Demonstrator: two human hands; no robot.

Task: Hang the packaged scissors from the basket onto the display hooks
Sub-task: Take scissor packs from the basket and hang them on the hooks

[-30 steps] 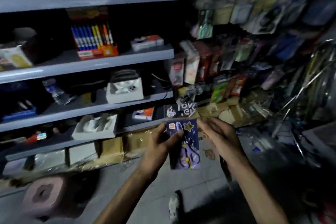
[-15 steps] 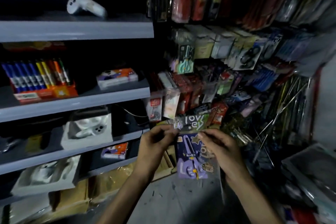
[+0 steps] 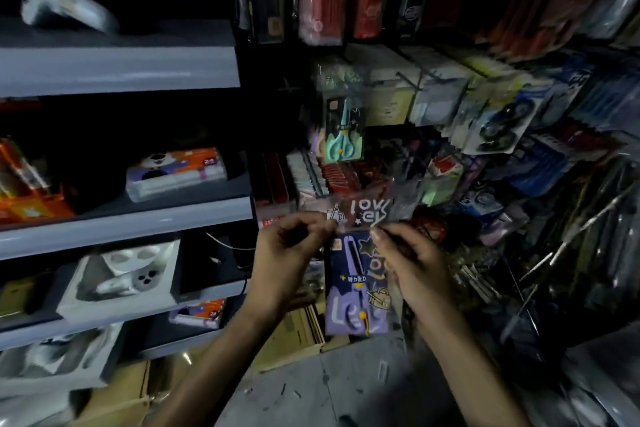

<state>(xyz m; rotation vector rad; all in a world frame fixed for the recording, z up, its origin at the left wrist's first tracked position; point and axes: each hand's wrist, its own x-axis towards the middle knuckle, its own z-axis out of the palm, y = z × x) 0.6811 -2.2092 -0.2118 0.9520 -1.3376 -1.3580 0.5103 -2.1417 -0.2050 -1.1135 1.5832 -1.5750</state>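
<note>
**Purple scissors pack held up below the hook rack**

At the far left, the grey metal shelves [image 3: 121,69] end in a front corner close beside the person's left forearm, so there is little room to swing that way. The left hand [image 3: 287,263] pinches the upper left corner of the purple card-and-clear-plastic scissors pack [image 3: 353,284], thumb and forefinger closed on its transparent header flap. The pack hangs between the two hands with its long axis upright, header at the top and handles at the bottom. Directly above it a teal-handled scissors pack [image 3: 343,135] already hangs on the rack, well apart from the header. The right hand [image 3: 412,267] pinches the header's upper right corner in the same way. Both hands sit level and about equally near the rack.

The thin wire display hooks [image 3: 410,79] lie up and slightly right of the hands. The coming move is therefore probably a lift that keeps the pack upright, so that the header meets a hook tip. Whether the header has a punched hole is too blurred to tell. Further right, hanging packs crowd the rack edge to edge and could snag the flap. The basket is out of view.
</note>
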